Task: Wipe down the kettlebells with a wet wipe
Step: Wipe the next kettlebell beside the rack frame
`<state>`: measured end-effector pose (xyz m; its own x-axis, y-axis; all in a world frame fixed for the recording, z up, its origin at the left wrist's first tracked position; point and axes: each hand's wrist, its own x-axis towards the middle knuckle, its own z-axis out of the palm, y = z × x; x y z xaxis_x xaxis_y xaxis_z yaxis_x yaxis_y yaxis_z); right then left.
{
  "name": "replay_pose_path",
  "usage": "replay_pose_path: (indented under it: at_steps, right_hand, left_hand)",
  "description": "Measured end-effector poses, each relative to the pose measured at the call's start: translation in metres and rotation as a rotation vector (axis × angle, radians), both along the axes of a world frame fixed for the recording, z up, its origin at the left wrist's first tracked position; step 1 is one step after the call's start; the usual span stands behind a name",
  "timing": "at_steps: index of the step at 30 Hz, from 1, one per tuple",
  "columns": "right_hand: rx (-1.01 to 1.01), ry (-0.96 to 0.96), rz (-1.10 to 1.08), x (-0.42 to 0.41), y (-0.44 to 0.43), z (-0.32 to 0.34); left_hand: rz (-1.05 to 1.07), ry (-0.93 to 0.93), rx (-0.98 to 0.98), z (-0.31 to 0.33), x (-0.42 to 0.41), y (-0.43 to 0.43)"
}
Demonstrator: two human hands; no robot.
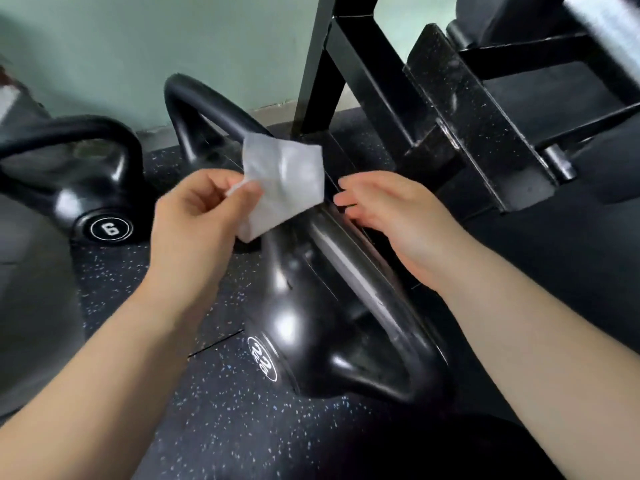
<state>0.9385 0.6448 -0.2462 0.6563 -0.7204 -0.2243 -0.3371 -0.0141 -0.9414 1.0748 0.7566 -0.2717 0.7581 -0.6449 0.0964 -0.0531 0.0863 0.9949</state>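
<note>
My left hand [199, 216] is closed in a pinch: thumb and curled fingers [242, 190] clamp one corner of a pale grey wet wipe [282, 183]. The wipe hangs unfolded and slightly crumpled in the air, held up between my 2 hands. My right hand [398, 216] is loosely open and holds nothing. Its fingers are blurred, slightly bent, and reach toward the wipe's right edge; whether they touch it I cannot tell.

Directly below the wipe stands a large black kettlebell [311, 327] on the speckled dark rubber floor [221, 403]. Its thick handle runs up beneath my right hand, and a round white mark on its side is too smeared to read. To the left, a smaller black kettlebell [86, 188] marked 6 sits on the same floor. Behind the wipe, the handle of a third kettlebell [197, 105] rises by the pale green wall [138, 46]. A black metal rack [433, 109] stands to the right.
</note>
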Motion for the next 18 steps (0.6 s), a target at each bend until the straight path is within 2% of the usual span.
replay_pose_path:
  at_steps: [2, 4, 7, 10, 16, 18]
  right_hand:
    - [-0.054, 0.073, 0.108, -0.013, 0.001, -0.003]
    - [-0.059, 0.097, 0.162, -0.022, 0.007, -0.008]
    - [-0.125, 0.081, 0.071, -0.027, 0.014, -0.017]
    - [-0.137, 0.059, 0.031, -0.028, 0.016, -0.018]
    - [-0.040, -0.026, 0.008, -0.029, 0.017, -0.023]
    - [0.018, -0.067, -0.030, -0.029, 0.017, -0.023]
  left_hand:
    - [0.110, -0.075, 0.059, -0.008, 0.014, 0.008]
    - [0.106, -0.098, 0.079, -0.017, 0.015, 0.010]
    - [-0.031, -0.040, 0.048, -0.026, -0.005, 0.000]
    - [-0.119, -0.116, 0.063, -0.029, -0.022, -0.010]
    - [-0.032, -0.358, -0.013, -0.041, -0.037, -0.011]
    - [-0.036, -0.365, -0.054, -0.042, -0.053, -0.009]
